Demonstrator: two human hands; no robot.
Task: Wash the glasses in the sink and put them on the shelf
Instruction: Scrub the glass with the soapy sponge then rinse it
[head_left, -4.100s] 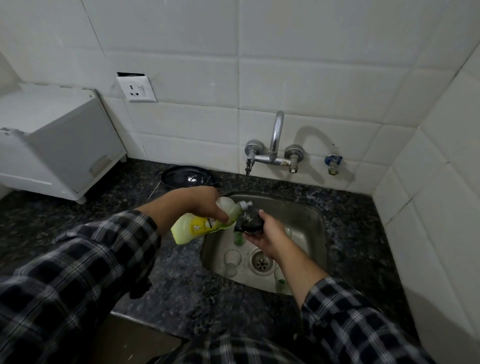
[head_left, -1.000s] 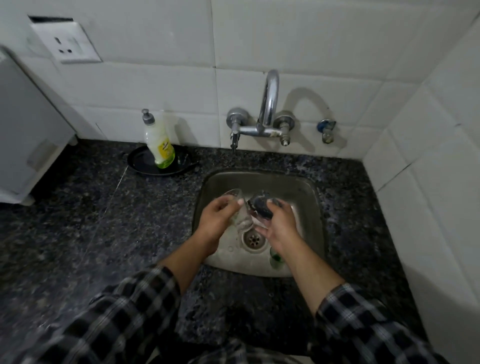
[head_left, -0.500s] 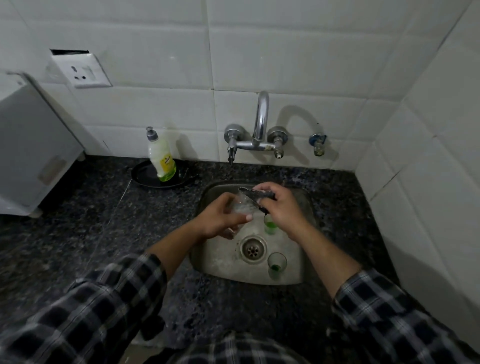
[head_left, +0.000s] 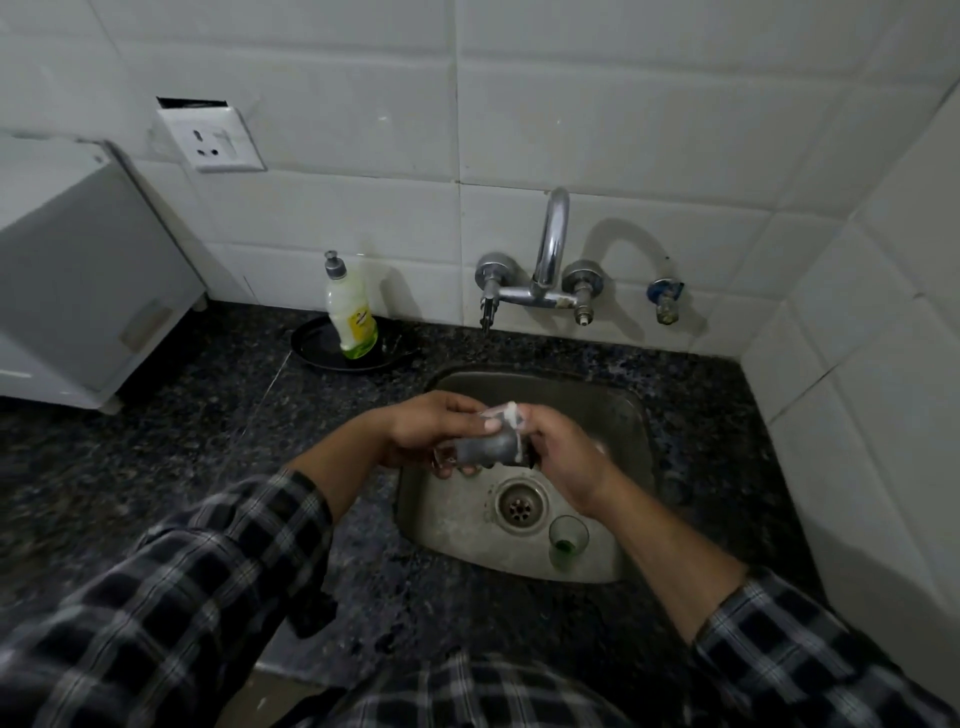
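Left hand (head_left: 426, 431) holds 1 foamy, sideways glass (head_left: 485, 448); right hand (head_left: 563, 449) grips scrubber (head_left: 525, 453).

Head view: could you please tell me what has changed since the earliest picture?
The left hand let go of the soap bottle, now standing on the black plate, and took hold of a glass. The right hand still grips the scrubber, now against that glass. A green-bottomed glass remains in the sink.

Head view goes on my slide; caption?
Left hand holds a glass over the sink while right hand scrubs it with a soapy scrubber.
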